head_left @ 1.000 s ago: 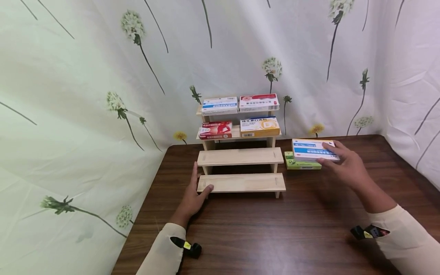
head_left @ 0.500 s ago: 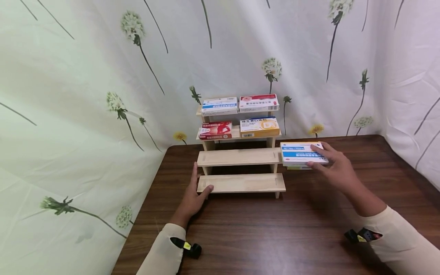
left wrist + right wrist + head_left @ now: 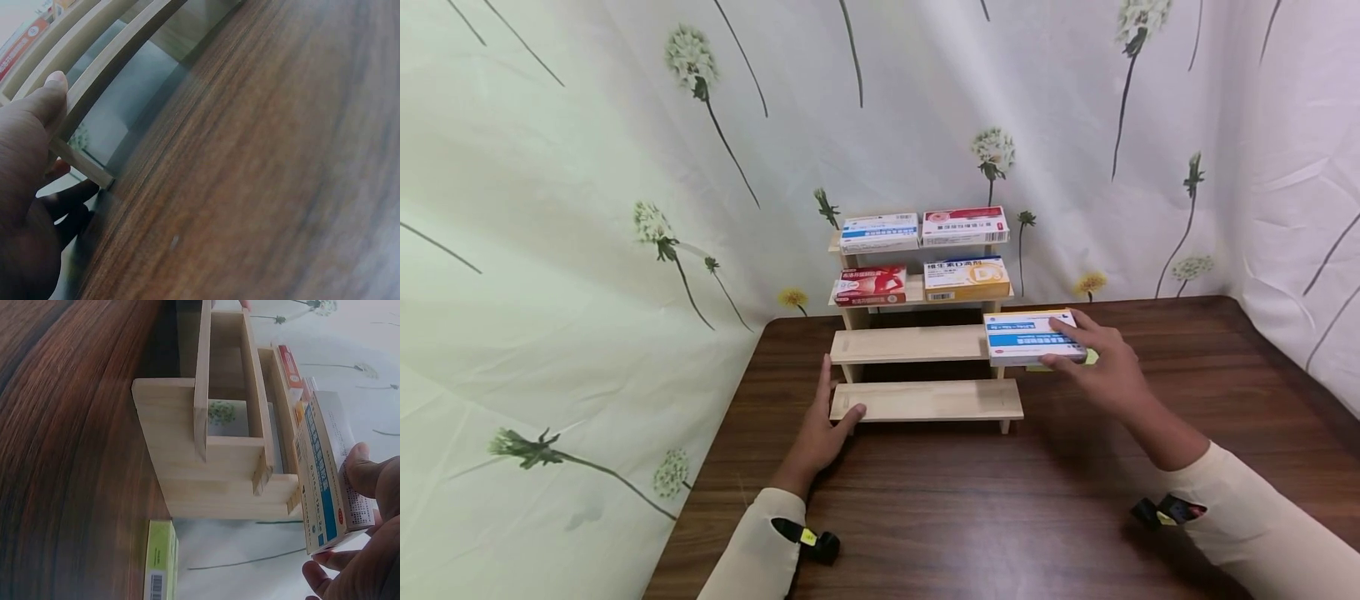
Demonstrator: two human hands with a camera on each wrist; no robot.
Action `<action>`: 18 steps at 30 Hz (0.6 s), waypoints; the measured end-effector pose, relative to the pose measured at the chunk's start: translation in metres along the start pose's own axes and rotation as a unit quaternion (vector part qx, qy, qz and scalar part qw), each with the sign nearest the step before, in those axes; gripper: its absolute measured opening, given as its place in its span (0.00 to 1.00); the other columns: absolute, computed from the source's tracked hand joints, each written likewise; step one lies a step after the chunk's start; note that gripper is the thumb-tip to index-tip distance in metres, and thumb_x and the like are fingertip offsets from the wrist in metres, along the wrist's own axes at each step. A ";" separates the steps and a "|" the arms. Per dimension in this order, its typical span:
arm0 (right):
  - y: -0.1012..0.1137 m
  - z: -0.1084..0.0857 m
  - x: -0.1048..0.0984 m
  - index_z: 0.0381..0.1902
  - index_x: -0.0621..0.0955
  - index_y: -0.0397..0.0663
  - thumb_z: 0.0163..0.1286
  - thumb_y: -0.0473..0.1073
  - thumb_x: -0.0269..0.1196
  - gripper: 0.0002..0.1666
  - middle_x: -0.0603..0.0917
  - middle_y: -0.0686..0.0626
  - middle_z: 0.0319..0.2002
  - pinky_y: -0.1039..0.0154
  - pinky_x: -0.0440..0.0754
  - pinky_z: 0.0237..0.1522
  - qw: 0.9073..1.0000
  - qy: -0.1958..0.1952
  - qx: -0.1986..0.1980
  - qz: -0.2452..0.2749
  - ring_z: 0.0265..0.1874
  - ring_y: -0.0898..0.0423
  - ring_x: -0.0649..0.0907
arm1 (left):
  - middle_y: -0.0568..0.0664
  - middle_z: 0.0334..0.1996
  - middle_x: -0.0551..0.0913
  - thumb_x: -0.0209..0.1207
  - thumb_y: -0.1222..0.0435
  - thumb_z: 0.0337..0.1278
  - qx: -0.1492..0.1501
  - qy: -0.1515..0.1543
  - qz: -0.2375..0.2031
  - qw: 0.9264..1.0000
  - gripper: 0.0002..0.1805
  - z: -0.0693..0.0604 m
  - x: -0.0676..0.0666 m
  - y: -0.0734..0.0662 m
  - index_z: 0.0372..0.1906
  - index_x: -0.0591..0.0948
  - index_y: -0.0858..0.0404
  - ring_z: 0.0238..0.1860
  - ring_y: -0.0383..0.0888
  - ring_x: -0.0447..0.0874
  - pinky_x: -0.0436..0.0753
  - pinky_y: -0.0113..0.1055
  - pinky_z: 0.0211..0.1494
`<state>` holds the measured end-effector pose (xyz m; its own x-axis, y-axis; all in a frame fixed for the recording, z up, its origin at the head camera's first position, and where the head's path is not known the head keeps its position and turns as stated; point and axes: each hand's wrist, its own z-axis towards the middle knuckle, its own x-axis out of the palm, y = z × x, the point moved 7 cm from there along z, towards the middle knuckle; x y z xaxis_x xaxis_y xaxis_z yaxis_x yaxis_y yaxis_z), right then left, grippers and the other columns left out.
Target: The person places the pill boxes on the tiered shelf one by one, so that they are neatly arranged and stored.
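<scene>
A white-and-blue medicine box (image 3: 1026, 336) is pinched at its right end by my right hand (image 3: 1101, 367), thumb on the near side. It is held above the right end of the third step down of a wooden tiered rack (image 3: 925, 400). In the right wrist view the medicine box (image 3: 325, 481) is apart from the table. My left hand (image 3: 820, 429) holds the rack's left end, thumb on the lowest step and fingers along the side. The left wrist view shows that thumb on the step's edge. A green box (image 3: 1041, 368) lies on the table, mostly hidden behind the held box.
The top step bears a white-and-blue box (image 3: 880, 232) and a red-and-white box (image 3: 964, 225). Below them lie a red box (image 3: 871, 285) and a yellow-and-white vitamin D box (image 3: 966, 277). Flower-printed cloth (image 3: 917, 125) hangs behind the brown wooden table (image 3: 962, 508).
My right hand has carried the white-and-blue medicine box left, from above the green box to over the third step's right end. The left hand and the rack have stayed put.
</scene>
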<state>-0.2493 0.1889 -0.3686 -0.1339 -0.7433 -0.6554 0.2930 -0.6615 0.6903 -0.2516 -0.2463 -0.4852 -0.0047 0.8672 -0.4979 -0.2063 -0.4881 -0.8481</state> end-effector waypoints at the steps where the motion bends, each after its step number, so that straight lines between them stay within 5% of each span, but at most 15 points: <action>1: 0.002 0.000 0.001 0.79 0.76 0.46 0.74 0.42 0.75 0.39 0.61 0.26 0.84 0.20 0.64 0.67 1.000 -0.002 -0.004 0.002 0.75 0.20 0.66 | 0.61 0.80 0.72 0.67 0.54 0.77 -0.002 0.000 0.001 1.000 0.59 0.000 0.000 0.000 0.90 0.35 0.34 0.63 0.57 0.85 0.81 0.53 0.66; 6: 0.009 0.002 0.006 0.76 0.78 0.43 0.72 0.40 0.76 0.37 0.63 0.25 0.82 0.19 0.63 0.70 1.000 -0.011 -0.019 0.017 0.77 0.20 0.65 | 0.60 0.81 0.70 0.66 0.53 0.78 -0.010 0.001 0.001 1.000 0.58 0.001 0.000 0.003 0.90 0.35 0.32 0.65 0.58 0.84 0.80 0.56 0.67; 18: 0.021 0.004 0.027 0.75 0.80 0.47 0.71 0.44 0.78 0.36 0.67 0.28 0.81 0.21 0.58 0.66 0.999 -0.023 -0.013 0.030 0.73 0.25 0.67 | 0.60 0.81 0.70 0.66 0.52 0.79 -0.013 0.001 0.000 1.000 0.57 0.000 0.001 0.003 0.90 0.35 0.34 0.58 0.55 0.85 0.83 0.45 0.57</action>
<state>-0.2504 0.1547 -0.3703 -0.1592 -0.7854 -0.5981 0.3270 -0.6136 0.7187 -0.2518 -0.2469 -0.4879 -0.0021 0.8669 -0.4984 -0.1813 -0.4905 -0.8524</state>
